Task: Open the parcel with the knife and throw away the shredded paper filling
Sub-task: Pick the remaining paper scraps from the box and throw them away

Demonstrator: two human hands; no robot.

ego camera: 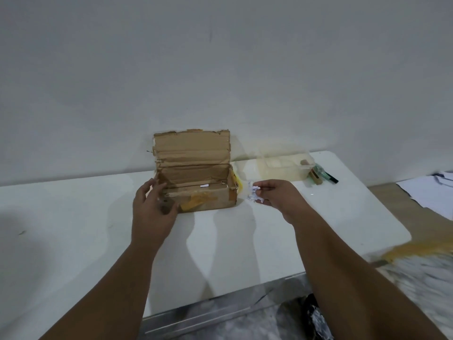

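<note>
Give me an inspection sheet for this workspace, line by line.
Surface: white table.
Job's things: cardboard box open, flap up against the wall; one white scrap inside; shredded paper wad right of it.
Clutter: clear plastic container at the back; blurred brown and green items beside it.
Grippers: left hand open at the box's left end; right hand pinches the wad.
Cables: nothing seen.
Surroundings: plain wall; white sheets far right.

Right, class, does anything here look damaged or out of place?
The cardboard box looks battered: its raised flap has a ragged, torn top edge, and yellow tape remnants cling crookedly to its front. One white scrap lies inside.
</note>
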